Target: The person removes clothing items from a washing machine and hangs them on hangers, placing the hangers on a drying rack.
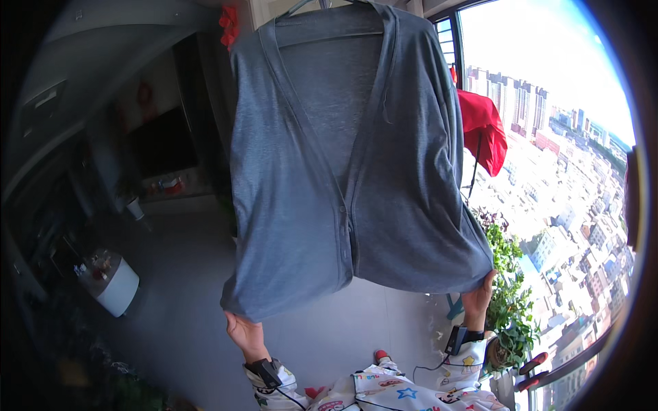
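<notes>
A grey button-front cardigan (298, 205) hangs from a clothes hanger (298, 6) in front of me, its V-neck facing my way. My left hand (243, 331) grips the lower left corner of its hem. At the lower right corner, my right hand (478, 298) holds the hem, pulling the cloth wide between both hands. Small buttons (343, 209) run down the front placket, and a loose thread dangles near the right neckline. Fingers of both hands are partly hidden behind the fabric.
To the right, a large window (555, 103) overlooks a city. Green potted plants (506, 293) line the sill side, with a red umbrella-like cloth (483, 128) above them. A white-sided table (121, 290) bearing small items stands at left on the grey tiled floor (185, 287).
</notes>
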